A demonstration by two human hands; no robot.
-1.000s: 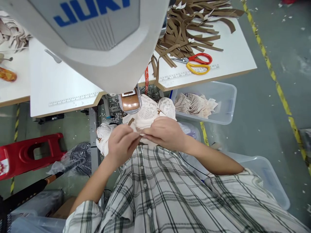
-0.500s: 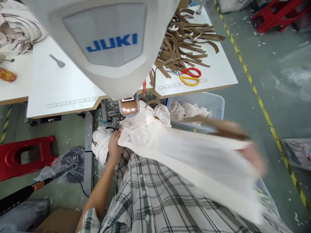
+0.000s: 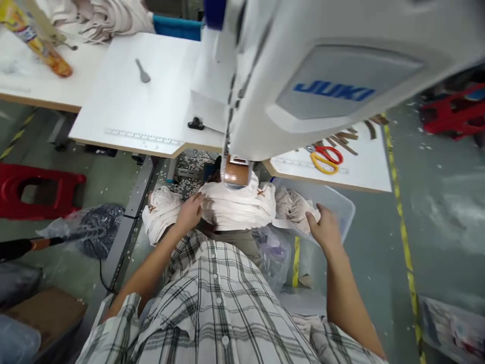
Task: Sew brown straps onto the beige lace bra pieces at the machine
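Cream garment pieces lie layered under the sewing machine head, with a small brown bow on their right part. My left hand is at their left edge, its fingers closed on the fabric there; the thumb is mostly hidden. My right hand is open, thumb and fingers apart, over the near side of a clear plastic bin that holds gathered cream fabric. Another bundle of cream pieces with a brown bow hangs left of my left hand.
Red-and-yellow scissors lie on the right tabletop near brown strips. A grey spoon-shaped tool rests on the left tabletop. A red stool stands at left, and a machine post rises beside my left arm.
The long cream piece, stretched out to the right before, is no longer spread across my lap. My right hand has let go and moved inward to the bin. The view has swung left.
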